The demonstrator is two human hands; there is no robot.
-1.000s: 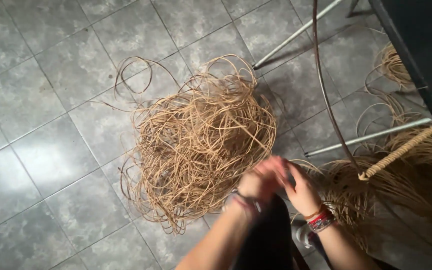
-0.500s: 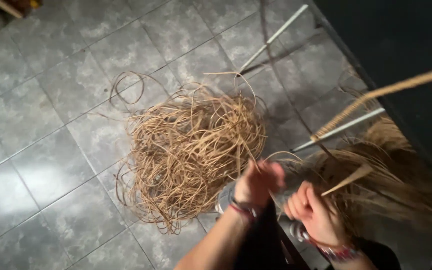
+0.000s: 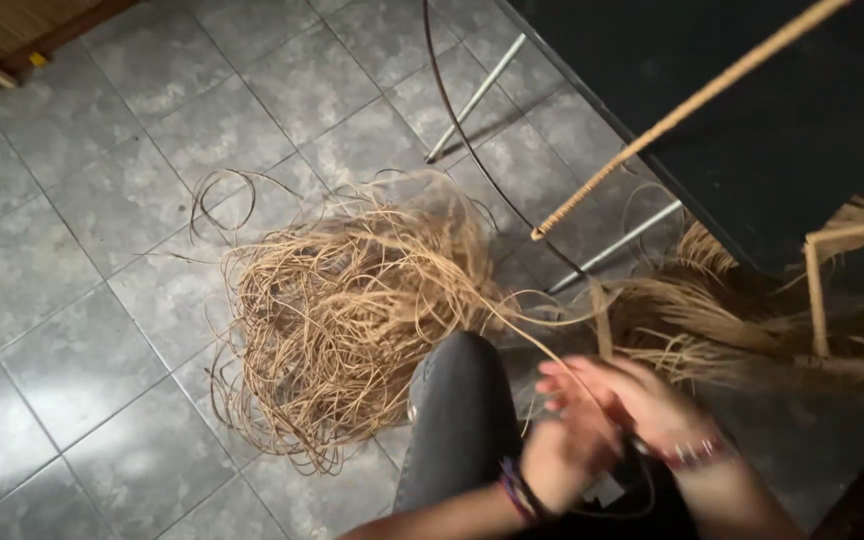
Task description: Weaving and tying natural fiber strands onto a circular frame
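A big tangled pile of thin tan cane strands (image 3: 337,320) lies on the grey tiled floor (image 3: 82,380). One long cane strand (image 3: 537,342) runs from it to my hands, low in the view beside my dark-trousered knee (image 3: 462,400). My left hand (image 3: 564,458), bracelets at the wrist, is curled around that strand. Pressed against it is my right hand (image 3: 637,398), fingers stretched toward the pile, and blur hides its grip. Both hands are smeared by motion.
A cane-wrapped rod (image 3: 692,100) slants across a black surface (image 3: 802,110) at the upper right. Below it lie a loose bundle of flat tan fibres (image 3: 742,320), a wrapped frame piece (image 3: 817,290), two metal tubes (image 3: 477,95) and a thin dark wire arc (image 3: 449,110).
The view has swung left and down. My hands have come together again after parting, moving fast. The wrapped rod now sits higher in view. My knee is now in sight.
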